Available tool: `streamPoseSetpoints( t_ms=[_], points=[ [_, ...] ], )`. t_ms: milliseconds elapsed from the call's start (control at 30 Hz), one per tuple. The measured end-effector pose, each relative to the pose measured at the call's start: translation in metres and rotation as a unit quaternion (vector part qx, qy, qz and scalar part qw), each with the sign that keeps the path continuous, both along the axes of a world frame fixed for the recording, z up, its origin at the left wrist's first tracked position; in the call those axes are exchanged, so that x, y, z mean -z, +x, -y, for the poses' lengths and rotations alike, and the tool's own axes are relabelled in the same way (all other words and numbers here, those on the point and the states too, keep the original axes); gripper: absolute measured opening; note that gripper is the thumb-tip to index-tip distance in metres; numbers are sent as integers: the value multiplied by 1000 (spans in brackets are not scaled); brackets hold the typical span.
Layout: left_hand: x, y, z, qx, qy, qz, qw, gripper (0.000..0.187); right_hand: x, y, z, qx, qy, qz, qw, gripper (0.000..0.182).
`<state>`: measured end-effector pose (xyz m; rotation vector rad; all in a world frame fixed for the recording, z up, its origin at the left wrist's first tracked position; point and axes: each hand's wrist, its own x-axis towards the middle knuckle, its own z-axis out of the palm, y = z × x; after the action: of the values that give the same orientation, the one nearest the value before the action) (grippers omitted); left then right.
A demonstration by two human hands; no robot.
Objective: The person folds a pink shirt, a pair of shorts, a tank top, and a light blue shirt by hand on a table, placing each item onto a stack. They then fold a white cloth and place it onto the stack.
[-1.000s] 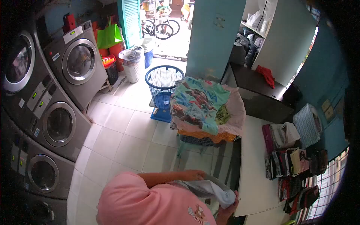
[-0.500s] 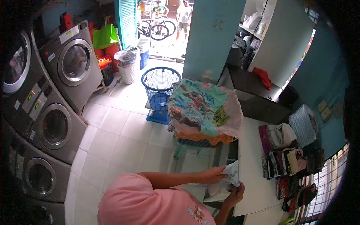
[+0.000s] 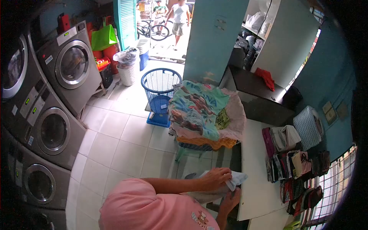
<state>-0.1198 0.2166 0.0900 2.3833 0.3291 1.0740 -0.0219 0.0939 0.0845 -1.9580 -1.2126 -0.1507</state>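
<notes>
My left hand [image 3: 217,179] is closed on a pale blue-and-white cloth garment [image 3: 239,178], fingers bent over its top. Just below, my right hand [image 3: 231,198] grips the same garment from underneath, its fingers partly hidden. Part of the light fabric hangs behind my left forearm, beside the edge of the white table [image 3: 255,191]. Beyond my hands, a heap of laundry [image 3: 207,107] with a printed turquoise cloth on top is piled high on a stand.
Folded clothes [image 3: 285,165] stand in rows on the table's right side. A blue laundry basket [image 3: 161,86] is beyond the heap. Front-loading machines [image 3: 51,130] line the left wall. A red cloth [image 3: 265,78] lies on a dark counter [image 3: 249,86]. A person [image 3: 179,19] walks outside the doorway.
My left hand has turned over the garment, and the cloth has shifted slightly, now folded between both hands. Outside, the person in white has moved left and nearer the doorway.
</notes>
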Motion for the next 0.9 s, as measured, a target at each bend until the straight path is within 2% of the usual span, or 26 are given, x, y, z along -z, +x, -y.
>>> streamPoseSetpoints(
  t_ms=[33, 67, 200, 267, 300, 367, 400, 467, 500, 567, 600, 633, 667, 700, 733, 767, 800, 833, 867, 900],
  points=[
    [-3, -1, 1, 46, -93, -44, 994, 39, -12, -11, -6, -2, 49, -150, 987, 15],
    [-5, -1, 1, 92, -185, -87, 975, 31, -19, -17, -9, -5, 98, -296, 950, 15],
    [6, 3, 1, 110, -272, -94, 951, 26, 6, 6, -7, -58, 119, -293, 947, 9],
    [1, 4, -5, 135, -377, -239, 885, 26, -8, 13, -3, -56, -37, -309, 949, 2],
    [3, 4, -8, 134, -377, -237, 885, 26, -9, 19, -2, -58, -37, -308, 949, 2],
    [9, 2, -15, 218, -375, -207, 877, 29, -8, 30, 2, -111, -81, -309, 941, 7],
    [5, 0, -16, 218, -374, -206, 877, 29, -8, 34, 4, -112, -80, -308, 941, 7],
    [-2, -3, -16, 230, -342, -253, 875, 33, -7, 39, 6, -50, -100, -350, 930, 22],
    [2, -2, -15, 230, -343, -252, 875, 33, -16, 37, 3, -50, -101, -349, 930, 22],
    [15, 3, -11, 231, -344, -192, 890, 35, -47, 30, -14, -131, -185, -349, 909, 21],
    [13, 3, -8, 233, -342, -192, 890, 35, -49, 28, -24, -129, -184, -349, 910, 21],
    [8, 3, -4, 238, -452, -152, 846, 33, -46, 26, -36, -182, -102, -168, 963, 19],
    [3, 3, -2, 238, -556, -109, 789, 31, -47, 23, -48, -229, -16, 20, 973, 17],
    [0, 2, -4, 237, -555, -108, 790, 31, -57, 15, -56, -185, 44, 42, 981, 19],
    [-4, 1, -7, 183, -593, -150, 769, 32, -53, 18, -56, -187, 46, 42, 980, 19],
    [-7, 0, -10, 128, -629, -190, 743, 33, -43, 26, -53, -138, 29, -16, 990, 19],
    [-3, -1, -13, 126, -628, -189, 744, 33, -30, 35, -48, -87, 12, -73, 993, 20],
    [5, -3, -16, 153, -763, -135, 613, 39, -19, 43, -41, -80, -27, -166, 982, 22],
    [12, -5, -18, 175, -868, -77, 458, 46, -7, 45, -32, -80, -26, -167, 982, 22],
    [17, -7, -19, 174, -896, -24, 408, 44, 0, 42, -25, -127, -18, -299, 945, 22]
  ],
)
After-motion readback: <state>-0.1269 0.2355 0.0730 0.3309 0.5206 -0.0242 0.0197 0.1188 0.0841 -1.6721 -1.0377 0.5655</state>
